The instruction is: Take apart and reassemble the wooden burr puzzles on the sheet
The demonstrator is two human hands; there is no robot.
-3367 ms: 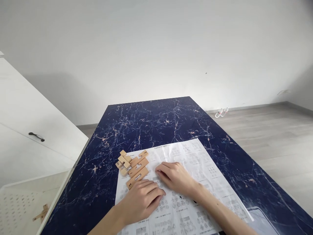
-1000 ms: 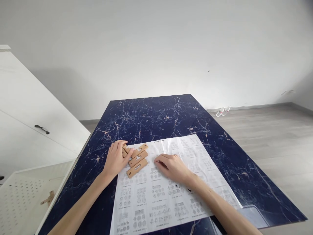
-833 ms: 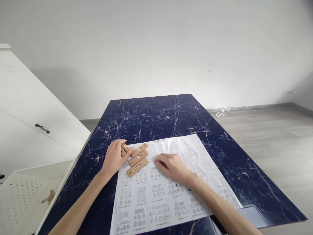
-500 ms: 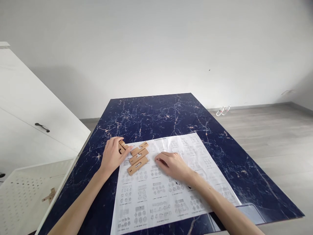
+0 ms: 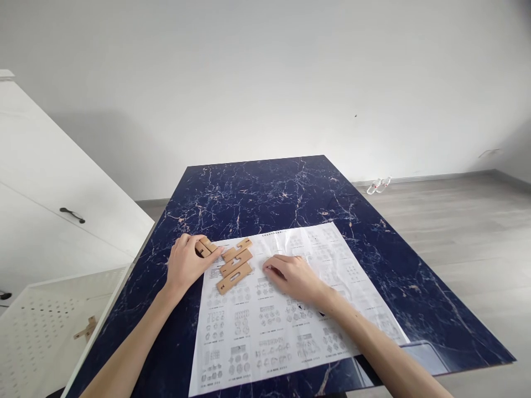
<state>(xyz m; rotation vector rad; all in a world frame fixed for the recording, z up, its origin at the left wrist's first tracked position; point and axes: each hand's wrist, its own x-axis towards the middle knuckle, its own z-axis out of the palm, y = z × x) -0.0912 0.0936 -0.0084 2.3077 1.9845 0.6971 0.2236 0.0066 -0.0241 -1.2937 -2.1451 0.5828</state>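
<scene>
My left hand [image 5: 186, 262] curves its thumb and fingers around light-brown wooden puzzle pieces [image 5: 206, 247] at the sheet's upper left corner; part of them is hidden by the hand. Just right of the thumb lie three flat wooden pieces side by side: a notched upper piece [image 5: 229, 254], a notched middle piece [image 5: 237, 262] marked with a dark figure, and a slotted lower piece [image 5: 234, 278] marked 2. My right hand [image 5: 292, 276] rests on the printed sheet [image 5: 274, 331] with its fingers curled in, and nothing shows in it.
The sheet, covered in small diagrams, lies on a dark blue marble-patterned table [image 5: 257, 199]. A phone-like glassy slab [image 5: 425, 358] is by my right forearm. Left of the table stand a white cabinet [image 5: 62, 166] and a white perforated bin [image 5: 37, 331] holding a wooden piece [image 5: 86, 329].
My left hand has shifted slightly left and its grip shows more of the wooden pieces. My right hand and the three flat pieces stay nearly where they were.
</scene>
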